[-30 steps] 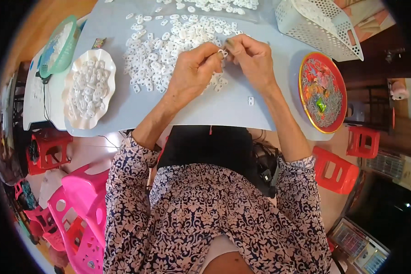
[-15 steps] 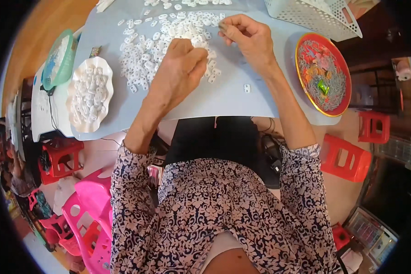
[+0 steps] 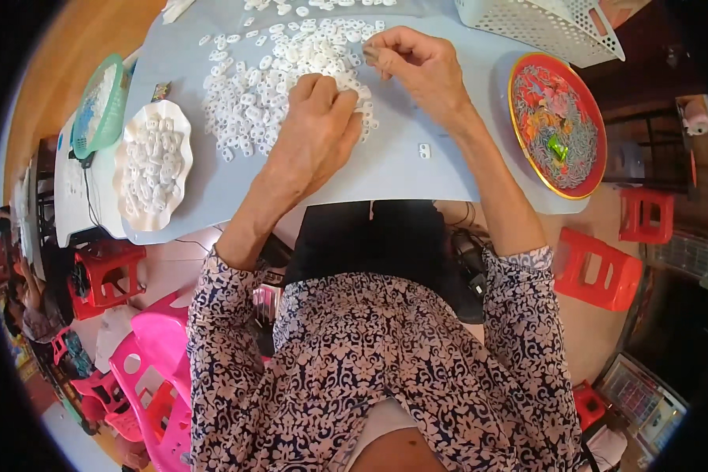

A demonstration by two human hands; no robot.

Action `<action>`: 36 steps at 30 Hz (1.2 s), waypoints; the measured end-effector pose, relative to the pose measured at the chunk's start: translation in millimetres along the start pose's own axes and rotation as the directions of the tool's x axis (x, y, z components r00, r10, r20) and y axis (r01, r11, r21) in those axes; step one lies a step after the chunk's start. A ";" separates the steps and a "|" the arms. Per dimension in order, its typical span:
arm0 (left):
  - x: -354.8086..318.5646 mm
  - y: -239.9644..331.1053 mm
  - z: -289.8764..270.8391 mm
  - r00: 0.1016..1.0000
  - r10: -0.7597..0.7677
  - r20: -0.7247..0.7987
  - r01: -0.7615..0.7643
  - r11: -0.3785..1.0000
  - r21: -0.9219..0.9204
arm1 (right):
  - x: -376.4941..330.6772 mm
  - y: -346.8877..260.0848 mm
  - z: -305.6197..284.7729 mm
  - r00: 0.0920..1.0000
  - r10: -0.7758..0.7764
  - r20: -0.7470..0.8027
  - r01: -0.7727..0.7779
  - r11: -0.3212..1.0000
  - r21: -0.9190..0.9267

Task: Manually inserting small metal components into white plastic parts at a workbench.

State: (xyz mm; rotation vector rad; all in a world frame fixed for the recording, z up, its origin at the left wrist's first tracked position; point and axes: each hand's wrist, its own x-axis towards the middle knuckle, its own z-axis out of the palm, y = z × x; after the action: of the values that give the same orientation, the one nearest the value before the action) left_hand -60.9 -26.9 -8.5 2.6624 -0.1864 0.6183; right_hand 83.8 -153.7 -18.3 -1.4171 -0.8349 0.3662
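A broad heap of small white plastic pieces with two holes (image 3: pixel 240 102) spreads over the grey-blue table (image 3: pixel 370 177). My left hand (image 3: pixel 315 130) is over the near side of this heap with its fingers curled down; what they hold, if anything, is hidden. Just to the right, my right hand (image 3: pixel 425 75) is raised beside the heap, thumb and fingers pinched together. Something small and dark greyish shows at its fingertips, too small to name. A lone white piece (image 3: pixel 424 150) lies apart, nearer me, below the right hand.
On the left stand a scalloped white dish (image 3: pixel 187 157) full of white pieces and a green basket (image 3: pixel 120 118). A red gold-rimmed plate (image 3: pixel 519 145) at the right holds many thin grey bits. A perforated white basket (image 3: pixel 527 35) sits at the back right.
My left hand has dropped slightly toward me and its fingers have shifted on the heap. My right hand has moved a little left, still pinched.
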 end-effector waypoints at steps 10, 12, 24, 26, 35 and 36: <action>7.5 -0.9 4.7 0.997 0.064 0.032 -0.061 0.995 -0.080 | -0.5 -7.1 -0.6 0.998 0.063 0.025 -0.064 0.997 0.036; 5.6 -3.0 1.8 0.989 -0.138 0.053 0.148 0.935 -0.323 | -1.9 -10.8 0.0 0.997 0.061 0.035 -0.063 0.997 0.054; 27.8 -12.1 -0.2 0.846 -0.509 0.160 0.405 0.418 -0.813 | -5.5 -22.2 2.0 0.990 0.085 0.109 -0.107 0.970 0.220; 31.2 -13.1 2.8 0.855 -0.491 0.166 0.395 0.412 -0.821 | -5.3 -20.4 1.6 0.991 0.082 0.108 -0.105 0.968 0.229; 36.7 -7.3 5.9 0.868 -0.440 0.230 0.394 0.329 -0.858 | -4.6 -16.6 1.7 0.996 0.024 0.090 -0.048 0.962 0.270; 37.2 -6.5 4.7 0.870 -0.429 0.242 0.398 0.323 -0.859 | -4.4 -16.1 1.4 0.996 0.006 0.083 -0.027 0.969 0.246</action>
State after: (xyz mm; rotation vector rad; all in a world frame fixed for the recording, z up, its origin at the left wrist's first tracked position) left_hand -24.5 -24.3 2.1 1.5117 0.1667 0.2398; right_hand 75.9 -158.2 -4.3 -1.1837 -0.8142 0.5259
